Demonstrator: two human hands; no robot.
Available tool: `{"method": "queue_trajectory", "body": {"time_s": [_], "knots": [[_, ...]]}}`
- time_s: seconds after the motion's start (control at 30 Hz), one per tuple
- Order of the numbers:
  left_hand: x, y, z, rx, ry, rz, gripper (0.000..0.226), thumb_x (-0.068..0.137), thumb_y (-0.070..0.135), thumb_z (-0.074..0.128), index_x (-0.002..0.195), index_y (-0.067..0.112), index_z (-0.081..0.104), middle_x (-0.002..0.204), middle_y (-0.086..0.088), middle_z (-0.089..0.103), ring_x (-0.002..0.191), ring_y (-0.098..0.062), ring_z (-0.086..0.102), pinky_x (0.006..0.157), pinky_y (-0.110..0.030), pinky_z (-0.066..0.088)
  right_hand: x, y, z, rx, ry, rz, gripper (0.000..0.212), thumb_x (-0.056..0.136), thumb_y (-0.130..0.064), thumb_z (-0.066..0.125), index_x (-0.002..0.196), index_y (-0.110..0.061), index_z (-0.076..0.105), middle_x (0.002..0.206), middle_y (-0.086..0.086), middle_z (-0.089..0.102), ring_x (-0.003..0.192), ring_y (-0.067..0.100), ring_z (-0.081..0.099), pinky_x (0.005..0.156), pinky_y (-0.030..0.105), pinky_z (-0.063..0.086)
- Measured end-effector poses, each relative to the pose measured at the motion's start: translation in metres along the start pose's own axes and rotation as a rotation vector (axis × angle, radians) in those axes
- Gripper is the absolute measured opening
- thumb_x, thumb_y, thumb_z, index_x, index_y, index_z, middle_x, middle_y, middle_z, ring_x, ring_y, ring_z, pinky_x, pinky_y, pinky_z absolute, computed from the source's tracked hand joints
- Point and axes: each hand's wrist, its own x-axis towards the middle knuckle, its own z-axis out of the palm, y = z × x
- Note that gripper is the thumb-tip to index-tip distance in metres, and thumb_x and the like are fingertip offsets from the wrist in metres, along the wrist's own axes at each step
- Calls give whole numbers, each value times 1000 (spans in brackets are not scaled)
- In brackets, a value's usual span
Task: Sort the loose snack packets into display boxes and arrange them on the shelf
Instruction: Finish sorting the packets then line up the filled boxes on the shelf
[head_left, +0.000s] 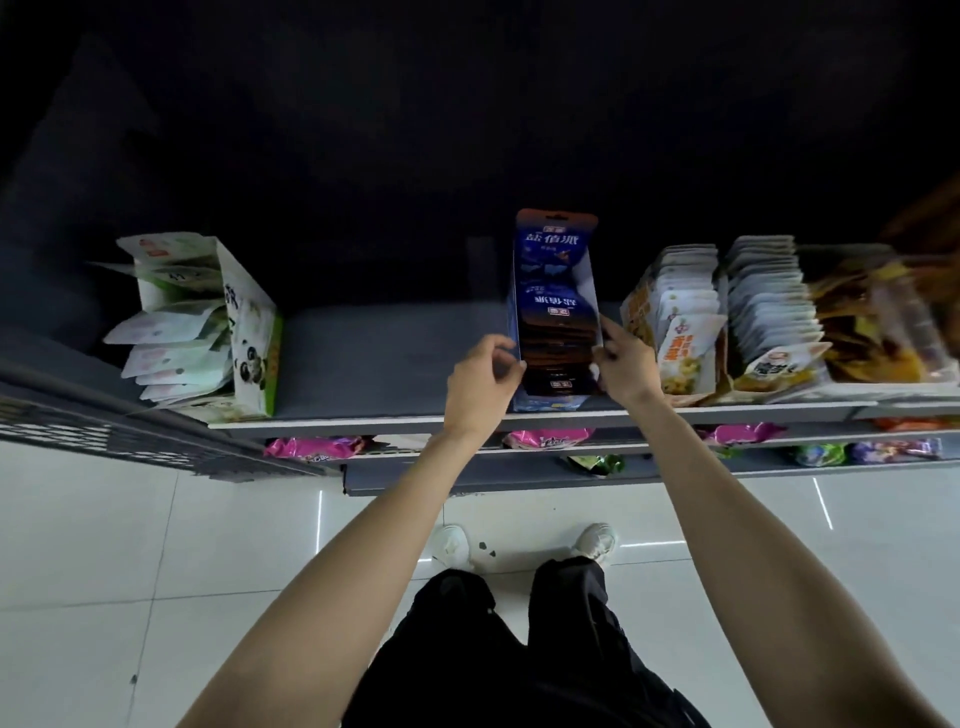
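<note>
A blue display box (555, 270) full of dark blue snack packets stands on the top shelf (374, 358), a little right of its middle. My left hand (480, 384) grips the box's left side wall near the front. On the box's right side wall my right hand (621, 364) holds on, index finger stretched along it. The box stands upright with its front at the shelf's edge.
A green-and-white box of packets (208, 322) stands at the shelf's left end. Right of the blue box are an orange-yellow box (675, 322), a row of white packets (769, 312) and a yellow tray (883, 332). Pink packets (311, 448) lie on lower shelves. A grey crate (104, 426) is at left.
</note>
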Motion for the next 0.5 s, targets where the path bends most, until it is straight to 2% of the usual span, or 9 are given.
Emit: {"method": "queue_trajectory", "body": {"time_s": [0.07,0.13,0.23,0.3,0.37,0.43,0.5], "knots": [[6,4,5,49,41,84,43,83,25,70,120,15,49,112,3,57,87,-4,59,77,-24,48,-2,7,-6,-17,-12,-24,52,94,-7,43,141,-31,41,103,11,70,85,33,64,75,38,53],[15,5,9,157,80,222,62,76,25,76,127,13,43,126,-6,46,107,-11,53,80,-25,48,-4,10,-9,-6,-17,-27,51,96,-8,43,142,-29,38,108,10,69,81,27,61,74,36,51],[36,12,8,445,86,496,71,70,26,79,130,11,43,132,-12,44,119,-25,46,92,-33,43,-7,10,-14,15,-30,-39,48,97,-10,43,143,-24,37,113,11,67,89,28,63,78,38,53],[51,22,5,613,16,614,67,69,23,79,128,12,48,128,-11,50,115,-29,50,92,-40,43,-9,8,-16,7,-48,-68,47,98,-11,44,143,-21,36,112,11,68,92,31,65,78,37,53],[64,32,3,714,-65,677,55,72,17,76,122,12,54,120,-10,57,107,-30,55,86,-42,46,-12,6,-18,28,-47,-76,48,98,-12,44,144,-18,33,111,10,68,92,30,65,80,40,54],[73,40,1,731,-83,699,38,77,13,70,114,13,58,110,-8,63,97,-29,61,75,-39,51,-17,3,-22,76,0,-79,47,97,-11,46,142,-13,35,109,7,68,87,25,66,78,39,55],[79,46,-3,693,-44,697,27,82,13,66,108,13,60,102,-7,66,88,-28,64,64,-37,53,-25,0,-28,78,118,-147,40,94,-8,51,134,-8,45,105,6,68,85,19,66,74,30,54]]}}
